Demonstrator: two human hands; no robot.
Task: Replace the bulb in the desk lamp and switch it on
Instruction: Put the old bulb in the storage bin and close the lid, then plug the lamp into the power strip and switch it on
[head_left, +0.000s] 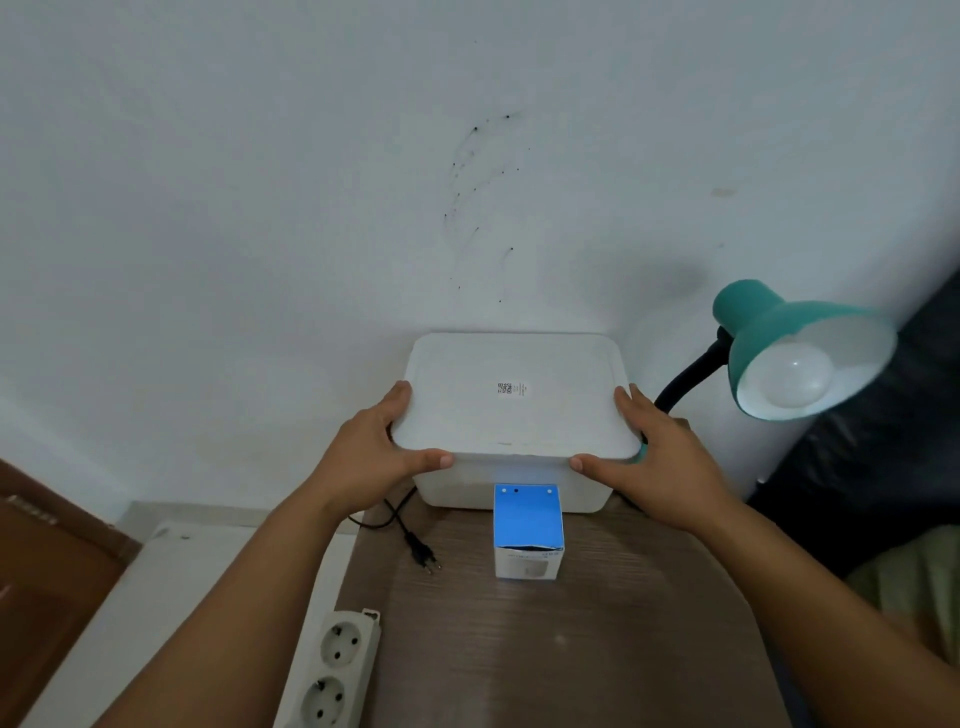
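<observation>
A teal desk lamp (769, 332) on a black gooseneck stands at the right, its shade tilted toward me with a white bulb (792, 376) in it, unlit. A white lidded plastic box (514, 410) sits on the wooden table against the wall. My left hand (384, 447) grips the lid's left front corner, thumb along the front edge. My right hand (649, 452) grips the right front corner the same way. A small blue and white bulb carton (527, 530) stands upright just in front of the box.
The lamp's black plug (423, 553) and cord lie loose on the table's (571, 649) left side. A white power strip (337, 670) lies at the table's left edge. A dark seat (883, 441) is to the right, a brown wooden panel (47, 571) at the left.
</observation>
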